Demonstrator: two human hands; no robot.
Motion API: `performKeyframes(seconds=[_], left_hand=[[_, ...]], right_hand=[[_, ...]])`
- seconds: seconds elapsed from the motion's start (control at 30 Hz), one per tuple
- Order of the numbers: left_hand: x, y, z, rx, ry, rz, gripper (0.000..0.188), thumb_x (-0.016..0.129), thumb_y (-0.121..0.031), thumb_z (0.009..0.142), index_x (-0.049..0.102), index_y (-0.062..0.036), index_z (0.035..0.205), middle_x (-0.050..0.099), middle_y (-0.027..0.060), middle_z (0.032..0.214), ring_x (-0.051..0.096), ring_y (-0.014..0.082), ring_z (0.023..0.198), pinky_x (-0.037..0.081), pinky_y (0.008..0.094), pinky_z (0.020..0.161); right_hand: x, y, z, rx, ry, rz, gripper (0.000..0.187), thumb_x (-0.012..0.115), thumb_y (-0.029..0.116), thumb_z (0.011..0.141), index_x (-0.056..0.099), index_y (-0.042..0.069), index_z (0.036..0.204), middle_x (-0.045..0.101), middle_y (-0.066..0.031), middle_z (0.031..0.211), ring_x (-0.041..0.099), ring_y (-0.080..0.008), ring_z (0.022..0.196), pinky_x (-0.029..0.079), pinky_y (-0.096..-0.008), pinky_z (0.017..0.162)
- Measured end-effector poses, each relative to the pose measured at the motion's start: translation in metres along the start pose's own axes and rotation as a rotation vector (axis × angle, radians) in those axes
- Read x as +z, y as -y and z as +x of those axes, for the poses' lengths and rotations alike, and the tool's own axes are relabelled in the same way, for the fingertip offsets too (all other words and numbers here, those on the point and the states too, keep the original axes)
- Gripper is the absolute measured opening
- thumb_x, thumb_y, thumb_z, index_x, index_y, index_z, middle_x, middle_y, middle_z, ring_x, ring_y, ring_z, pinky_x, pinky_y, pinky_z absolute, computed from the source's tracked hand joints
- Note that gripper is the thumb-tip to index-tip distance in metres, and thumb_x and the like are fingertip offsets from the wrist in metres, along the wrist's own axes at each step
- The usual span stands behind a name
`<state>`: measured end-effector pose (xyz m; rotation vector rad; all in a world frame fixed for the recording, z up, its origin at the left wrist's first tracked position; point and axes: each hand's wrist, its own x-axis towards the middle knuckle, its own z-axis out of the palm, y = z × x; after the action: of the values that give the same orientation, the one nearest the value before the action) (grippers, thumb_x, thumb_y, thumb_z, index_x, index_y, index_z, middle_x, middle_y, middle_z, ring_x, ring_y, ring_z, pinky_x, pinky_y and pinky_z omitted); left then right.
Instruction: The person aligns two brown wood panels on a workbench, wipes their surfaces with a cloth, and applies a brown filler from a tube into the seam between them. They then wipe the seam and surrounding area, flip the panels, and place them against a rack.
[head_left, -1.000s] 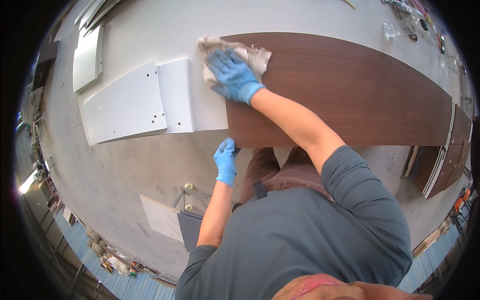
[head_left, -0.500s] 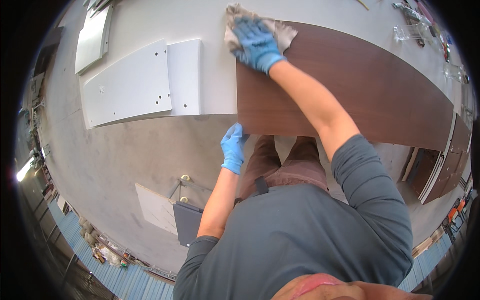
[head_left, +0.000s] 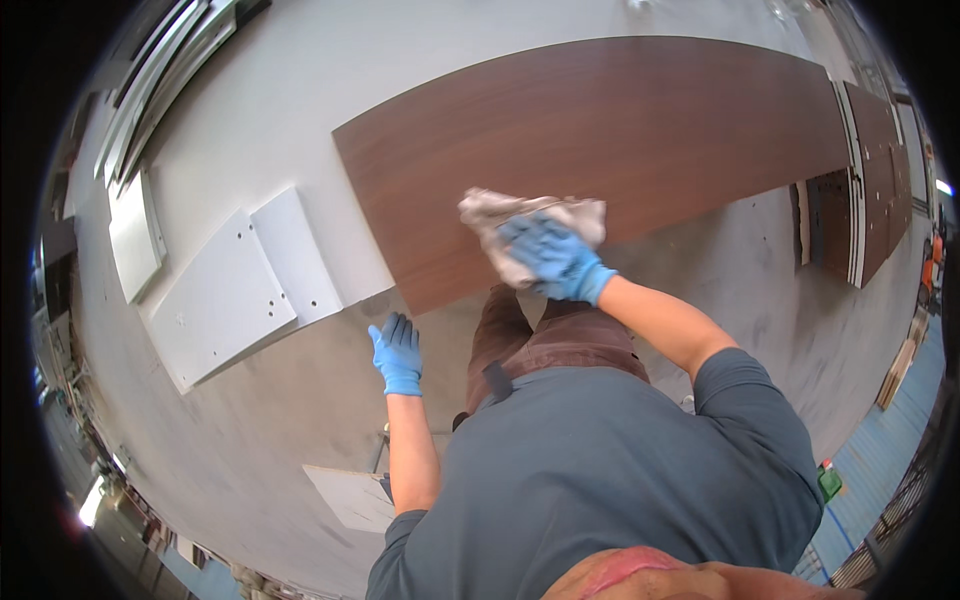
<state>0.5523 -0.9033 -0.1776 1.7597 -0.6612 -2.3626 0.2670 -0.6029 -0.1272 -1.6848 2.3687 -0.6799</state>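
A large dark brown wood-grain panel (head_left: 640,120) lies in front of me, its near edge jutting out past the table. My right hand (head_left: 555,258), in a blue glove, has a crumpled pale cloth (head_left: 490,212) under its palm and fingers at the panel's near edge. Motion slightly blurs that hand. Off the panel's near left corner is my gloved left hand (head_left: 397,355). It is open, thumb apart from the fingers, with nothing in it and a small gap to the panel.
White panels with drilled holes (head_left: 225,290) overlap on the table (head_left: 270,130) to my left. Behind them, long pale strips (head_left: 165,80) lie stacked. At the right stand brown panels on edge (head_left: 875,170). A pale board (head_left: 350,497) is low beside my left arm.
My right hand has brought the cloth from the panel's far left corner to its near edge. My left hand has come off the panel's near left corner. The whole view has turned.
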Motion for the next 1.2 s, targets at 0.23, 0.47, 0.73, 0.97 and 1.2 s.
performKeyframes(seconds=[0.23, 0.47, 0.73, 0.97, 1.2], left_hand=[[0.01, 0.046, -0.019, -0.043, -0.124, 0.194, 0.083, 0.037, -0.068, 0.112, 0.046, -0.0017, 0.162, 0.042, 0.0168, 0.172, 0.037, 0.0345, 0.16, 0.028, 0.0503, 0.131], [0.076, 0.125, -0.035, -0.152, -0.183, 0.361, 0.077, 0.039, -0.063, 0.112, 0.052, -0.0024, 0.158, 0.049, 0.0174, 0.167, 0.046, 0.0358, 0.154, 0.032, 0.0527, 0.129], [0.163, 0.186, -0.021, -0.274, -0.002, 0.448, 0.067, 0.043, -0.056, 0.113, 0.058, -0.004, 0.153, 0.056, 0.0172, 0.16, 0.053, 0.0372, 0.145, 0.041, 0.0529, 0.122], [0.199, 0.186, 0.003, -0.238, -0.003, 0.542, 0.05, 0.058, -0.05, 0.107, 0.071, -0.0094, 0.132, 0.074, 0.0109, 0.131, 0.066, 0.0324, 0.12, 0.048, 0.0527, 0.11], [0.224, 0.207, 0.009, -0.215, 0.001, 0.526, 0.034, 0.064, -0.043, 0.103, 0.074, -0.0169, 0.122, 0.076, 0.0044, 0.111, 0.065, 0.026, 0.101, 0.05, 0.0436, 0.095]], right_hand=[[-0.081, -0.143, -0.21, 0.517, -0.292, -0.509, 0.057, 0.07, 0.013, 0.084, 0.065, 0.005, 0.14, 0.057, -0.0185, 0.158, 0.051, -0.0378, 0.15, 0.035, -0.0522, 0.127], [-0.151, -0.239, -0.384, 1.674, -1.326, 0.579, 0.035, 0.066, 0.018, 0.105, 0.067, 0.004, 0.137, 0.073, -0.0093, 0.125, 0.071, -0.023, 0.108, 0.059, -0.0406, 0.096], [-0.264, -0.275, -0.348, 1.351, -1.453, 1.043, 0.068, 0.09, 0.022, 0.09, 0.061, -0.002, 0.145, 0.066, -0.013, 0.138, 0.067, -0.0265, 0.122, 0.059, -0.0396, 0.1], [-0.351, -0.406, -0.198, 0.986, -1.345, 1.034, 0.069, 0.092, 0.024, 0.086, 0.062, -0.001, 0.143, 0.067, -0.013, 0.134, 0.066, -0.0237, 0.122, 0.055, -0.038, 0.104], [-0.423, -0.569, -0.083, 0.788, -0.996, 0.283, 0.062, 0.057, 0.046, 0.104, 0.055, 0.006, 0.152, 0.062, -0.0249, 0.145, 0.061, -0.0416, 0.13, 0.046, -0.0512, 0.112]])
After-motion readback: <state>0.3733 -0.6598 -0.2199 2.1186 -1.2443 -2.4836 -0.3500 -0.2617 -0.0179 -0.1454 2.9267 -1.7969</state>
